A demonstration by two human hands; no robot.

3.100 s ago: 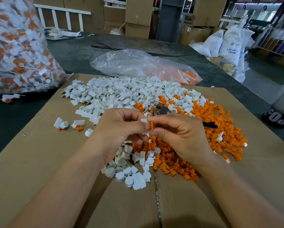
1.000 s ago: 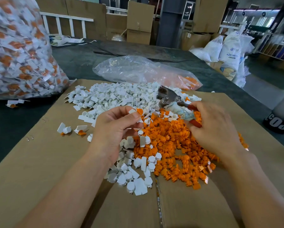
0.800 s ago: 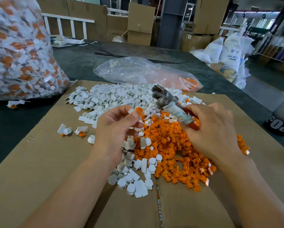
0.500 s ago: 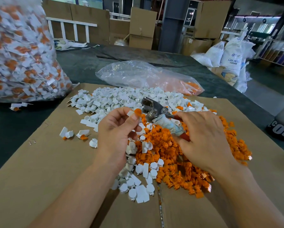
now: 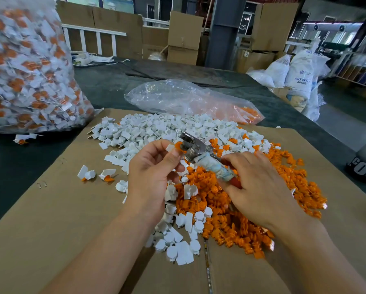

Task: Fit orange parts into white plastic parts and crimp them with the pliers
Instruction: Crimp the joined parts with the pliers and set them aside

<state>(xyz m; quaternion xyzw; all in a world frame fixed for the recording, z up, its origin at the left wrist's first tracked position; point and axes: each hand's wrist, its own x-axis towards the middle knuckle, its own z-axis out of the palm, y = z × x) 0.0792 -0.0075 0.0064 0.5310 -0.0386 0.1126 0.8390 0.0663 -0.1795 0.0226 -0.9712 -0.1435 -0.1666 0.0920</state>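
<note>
A: Why is the left hand (image 5: pixel 150 177) up off the cardboard (image 5: pixel 50 219)?

B: It pinches one white part (image 5: pixel 171 147) between thumb and fingertip. An orange part (image 5: pixel 178 144) is stuck in it. Holding it up lets the pliers (image 5: pixel 201 154) get at it.

A: Where are the pliers?

B: At 3 o'clock from that little piece. The metal nose touches the orange bit. I can't tell if it is squeezing yet.

A: And the right hand (image 5: pixel 260 187)?

B: Its fingers are curled round the handles, far back. I think that gives a strong squeeze.

A: Why hold the piece by its flat white end?

B: So the fingers are out of the nose's way, I guess. A slip could nip a fingertip.

A: Why are the piles so close?

B: The white pile (image 5: pixel 156 128) is at 12 o'clock from the hands. The orange pile (image 5: pixel 220 198) is under them and spreads to 4 o'clock. Each next bit is a short reach.

A: And the big bag (image 5: pixel 25 77) at 10 o'clock?

B: It's full of white-and-orange pieces. I think done ones go there. The thin bag (image 5: pixel 188 100) at 12 o'clock, on the dark surface (image 5: pixel 105 85), has some orange bits in it.

A: Much to do?

B: Lots. Both piles are big.
</note>
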